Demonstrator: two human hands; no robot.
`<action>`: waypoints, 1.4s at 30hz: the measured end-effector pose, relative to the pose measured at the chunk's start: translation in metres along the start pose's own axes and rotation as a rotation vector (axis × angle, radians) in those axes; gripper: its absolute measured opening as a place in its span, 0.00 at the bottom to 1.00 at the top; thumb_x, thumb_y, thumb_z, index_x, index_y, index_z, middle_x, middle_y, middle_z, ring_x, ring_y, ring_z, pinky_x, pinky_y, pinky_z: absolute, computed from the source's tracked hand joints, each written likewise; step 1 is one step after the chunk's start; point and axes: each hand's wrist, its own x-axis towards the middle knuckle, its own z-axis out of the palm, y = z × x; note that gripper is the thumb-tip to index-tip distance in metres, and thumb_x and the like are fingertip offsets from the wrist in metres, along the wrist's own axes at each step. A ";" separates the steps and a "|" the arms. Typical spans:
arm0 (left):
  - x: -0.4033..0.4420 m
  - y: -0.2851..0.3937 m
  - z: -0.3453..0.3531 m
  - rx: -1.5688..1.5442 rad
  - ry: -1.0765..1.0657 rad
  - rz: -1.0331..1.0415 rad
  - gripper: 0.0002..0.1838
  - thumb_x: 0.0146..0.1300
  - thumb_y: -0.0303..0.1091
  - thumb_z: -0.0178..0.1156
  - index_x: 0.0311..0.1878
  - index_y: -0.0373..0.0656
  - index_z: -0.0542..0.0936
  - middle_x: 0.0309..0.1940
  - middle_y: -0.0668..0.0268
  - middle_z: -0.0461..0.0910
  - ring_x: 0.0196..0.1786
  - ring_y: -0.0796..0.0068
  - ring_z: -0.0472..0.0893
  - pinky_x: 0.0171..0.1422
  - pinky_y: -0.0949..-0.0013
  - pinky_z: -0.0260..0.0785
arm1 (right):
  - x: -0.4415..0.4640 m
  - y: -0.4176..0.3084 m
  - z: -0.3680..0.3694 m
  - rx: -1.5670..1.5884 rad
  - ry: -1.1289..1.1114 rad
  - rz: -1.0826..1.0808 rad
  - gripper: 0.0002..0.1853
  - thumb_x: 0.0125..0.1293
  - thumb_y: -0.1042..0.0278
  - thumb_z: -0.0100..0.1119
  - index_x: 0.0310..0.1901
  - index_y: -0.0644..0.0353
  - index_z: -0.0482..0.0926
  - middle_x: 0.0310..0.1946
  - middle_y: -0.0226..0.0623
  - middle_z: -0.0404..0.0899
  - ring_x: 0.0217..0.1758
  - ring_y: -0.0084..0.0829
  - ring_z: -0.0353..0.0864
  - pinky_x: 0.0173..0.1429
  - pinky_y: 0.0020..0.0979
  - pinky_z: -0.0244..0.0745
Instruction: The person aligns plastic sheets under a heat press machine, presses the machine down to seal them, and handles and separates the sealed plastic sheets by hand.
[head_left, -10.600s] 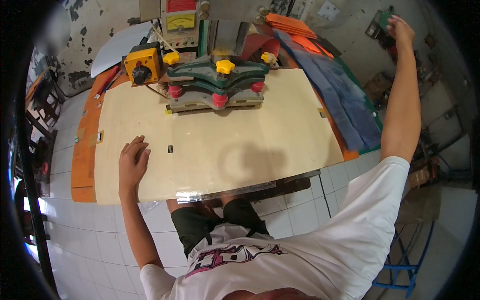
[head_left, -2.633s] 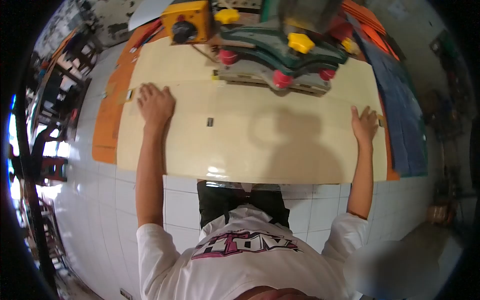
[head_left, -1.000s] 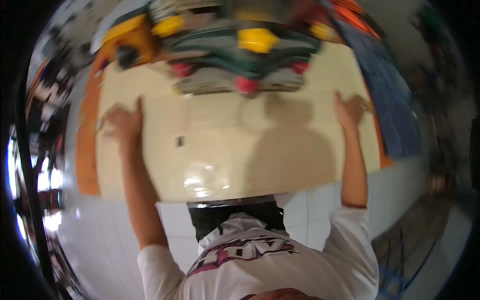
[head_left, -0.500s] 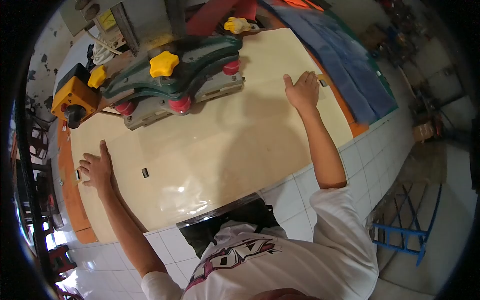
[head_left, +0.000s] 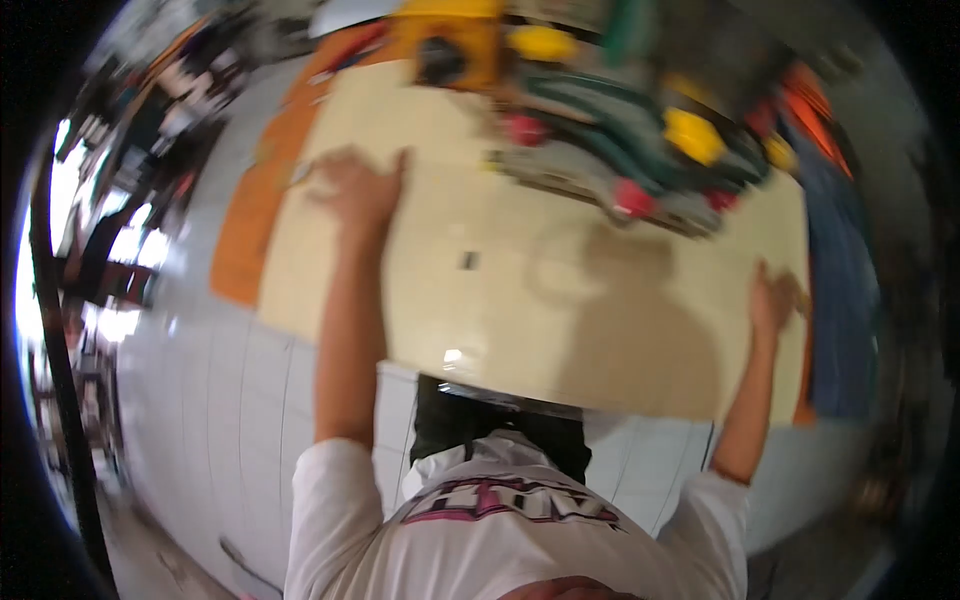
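A broad cream-coloured sheet (head_left: 420, 310) lies over the table in front of me. My left hand (head_left: 355, 190) rests at its left edge, blurred, with the thumb and fingers spread. Over at the right edge, my right hand (head_left: 775, 298) lies on the sheet with its thumb apart from the fingers. Neither hand shows anything in its grasp. A small dark rectangle (head_left: 467, 261) marks the sheet's middle. Above the far part of the sheet stands a machine head with a curved green clamp (head_left: 600, 105), yellow star-shaped knobs (head_left: 692, 136) and red round pads (head_left: 633, 198).
An orange board (head_left: 240, 245) shows along the left side beneath the sheet. Blue material (head_left: 843, 300) hangs along the right side. A yellow box with a black knob (head_left: 440, 60) sits at the far edge, beside the machine. White floor tiles (head_left: 240, 385) lie below.
The view has swung left, so the table and machine appear shifted right and are blurred. Both hands stay at the two side edges of the sheet, fingers still spread.
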 end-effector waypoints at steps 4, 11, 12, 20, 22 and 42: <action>-0.018 -0.012 -0.012 -0.146 0.051 0.009 0.57 0.60 0.76 0.41 0.74 0.30 0.52 0.76 0.41 0.46 0.80 0.46 0.40 0.74 0.29 0.26 | -0.032 -0.027 -0.052 0.026 -0.111 0.108 0.46 0.71 0.32 0.31 0.73 0.69 0.52 0.75 0.58 0.45 0.80 0.51 0.43 0.80 0.44 0.39; -0.019 -0.015 -0.013 -0.250 0.049 0.030 0.55 0.60 0.71 0.46 0.73 0.26 0.53 0.74 0.35 0.46 0.79 0.41 0.38 0.73 0.28 0.24 | -0.028 -0.025 -0.051 -0.045 -0.159 0.097 0.46 0.70 0.30 0.29 0.75 0.65 0.48 0.76 0.59 0.43 0.80 0.50 0.42 0.80 0.45 0.39; -0.019 -0.014 -0.012 -0.250 0.051 0.029 0.55 0.60 0.71 0.46 0.73 0.26 0.53 0.74 0.35 0.46 0.79 0.41 0.38 0.72 0.28 0.25 | -0.028 -0.024 -0.049 -0.034 -0.150 0.090 0.46 0.70 0.30 0.29 0.75 0.65 0.48 0.76 0.59 0.43 0.80 0.50 0.42 0.80 0.45 0.39; -0.021 -0.013 -0.014 -0.227 0.066 0.034 0.55 0.61 0.71 0.46 0.72 0.26 0.53 0.74 0.37 0.46 0.79 0.43 0.39 0.73 0.28 0.26 | -0.031 -0.022 -0.049 0.004 -0.115 0.094 0.46 0.70 0.31 0.31 0.73 0.69 0.52 0.75 0.59 0.45 0.79 0.52 0.43 0.80 0.44 0.39; -0.021 -0.013 -0.013 -0.220 0.065 0.043 0.55 0.61 0.72 0.45 0.73 0.26 0.53 0.75 0.37 0.47 0.79 0.43 0.39 0.73 0.28 0.26 | -0.030 -0.024 -0.050 0.027 -0.108 0.098 0.46 0.70 0.31 0.31 0.73 0.70 0.53 0.75 0.60 0.46 0.79 0.51 0.43 0.80 0.44 0.38; -0.016 -0.010 -0.018 -0.109 -0.022 0.003 0.57 0.58 0.78 0.42 0.74 0.33 0.55 0.75 0.43 0.47 0.79 0.48 0.41 0.73 0.27 0.30 | -0.033 -0.027 -0.053 -0.005 -0.117 0.087 0.45 0.70 0.33 0.33 0.74 0.67 0.49 0.75 0.59 0.43 0.80 0.49 0.40 0.80 0.44 0.36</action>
